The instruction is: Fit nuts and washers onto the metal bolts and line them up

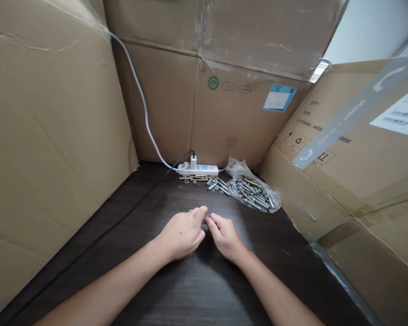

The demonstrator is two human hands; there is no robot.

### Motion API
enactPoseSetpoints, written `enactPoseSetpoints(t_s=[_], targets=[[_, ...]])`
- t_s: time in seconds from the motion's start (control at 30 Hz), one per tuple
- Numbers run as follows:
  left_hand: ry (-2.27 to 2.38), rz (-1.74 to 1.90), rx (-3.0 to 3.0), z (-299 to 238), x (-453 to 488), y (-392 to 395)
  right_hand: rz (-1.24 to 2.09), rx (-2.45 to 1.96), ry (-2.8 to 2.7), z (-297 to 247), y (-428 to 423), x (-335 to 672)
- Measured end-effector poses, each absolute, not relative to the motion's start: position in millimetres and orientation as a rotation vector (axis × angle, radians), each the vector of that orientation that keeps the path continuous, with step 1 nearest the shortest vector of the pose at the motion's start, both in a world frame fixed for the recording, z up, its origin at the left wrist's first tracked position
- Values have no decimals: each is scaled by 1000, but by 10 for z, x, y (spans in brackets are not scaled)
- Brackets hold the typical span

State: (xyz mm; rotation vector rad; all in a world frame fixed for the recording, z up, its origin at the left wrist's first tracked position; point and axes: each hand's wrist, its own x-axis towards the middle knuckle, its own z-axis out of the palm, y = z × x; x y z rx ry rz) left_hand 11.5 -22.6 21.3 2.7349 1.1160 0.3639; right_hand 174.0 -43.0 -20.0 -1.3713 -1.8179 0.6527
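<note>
My left hand (184, 232) and my right hand (225, 234) meet above the dark table, both closed with fingertips almost touching. A small bit of metal (203, 221) shows between them; most of it is covered by the fingers, so its kind is unclear. Over the back of the left hand peeks a small shiny metal piece (191, 211); whether it is held or lies behind is unclear. Beyond the hands lie several brass-coloured rods (194, 178), silver bolts or sleeves (220, 186) and loose rings or washers (181, 187).
A clear plastic bag (255, 192) full of metal bolts lies at the back right. Behind the loose hardware sits a white power strip (204, 170) with a plugged-in charger (193, 161). A black cable (122, 217) crosses the table's left side. Cardboard walls (163, 104) enclose the table (177, 290).
</note>
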Motion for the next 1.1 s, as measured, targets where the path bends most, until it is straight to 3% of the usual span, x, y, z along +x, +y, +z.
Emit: enactPoseSetpoints(t_s=[0.2,0.53,1.1], targets=[[1102,393,2585,229,72,-201,639,-1381,-1812,-171,-448,1741],[858,734,2162,133,48,-160,722,-1297,-1743,-118,-446,1746],[1014,788,2245,85,39,-92,728,-1317,-1724,-141,-435,1760]])
